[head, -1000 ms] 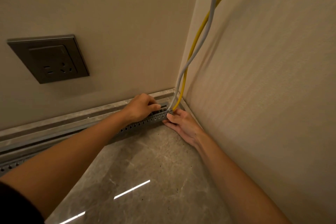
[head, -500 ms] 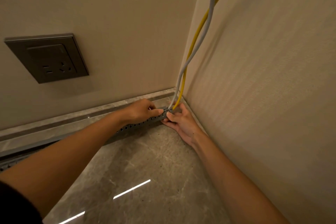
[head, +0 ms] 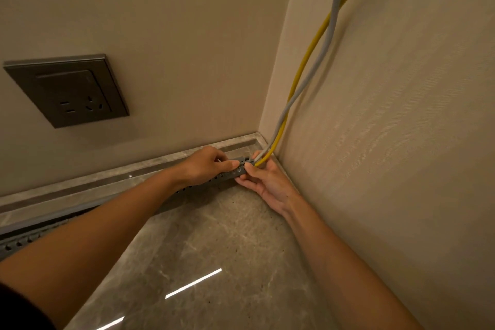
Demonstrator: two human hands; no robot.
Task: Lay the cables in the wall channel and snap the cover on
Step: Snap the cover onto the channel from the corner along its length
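A grey perforated cable channel (head: 187,189) runs along the foot of the wall toward the corner. A yellow cable (head: 308,56) and a grey cable (head: 325,45) hang down the corner and enter the channel's right end. My left hand (head: 206,166) sits on top of the channel near that end, its fingers curled and pinching the channel's upper edge. My right hand (head: 267,182) holds the channel's end from below and in front, thumb and fingers pinching where both cables go in. The inside of the channel is hidden by my hands.
A dark wall socket (head: 69,90) sits on the left wall above the stone skirting (head: 107,182). The right wall (head: 388,142) stands close beside my right forearm. The marble floor (head: 214,262) lies below.
My left hand has slid a little to the right along the channel top, toward my right hand. My right hand's fingers have closed in at the cable entry. The cables hang as before.
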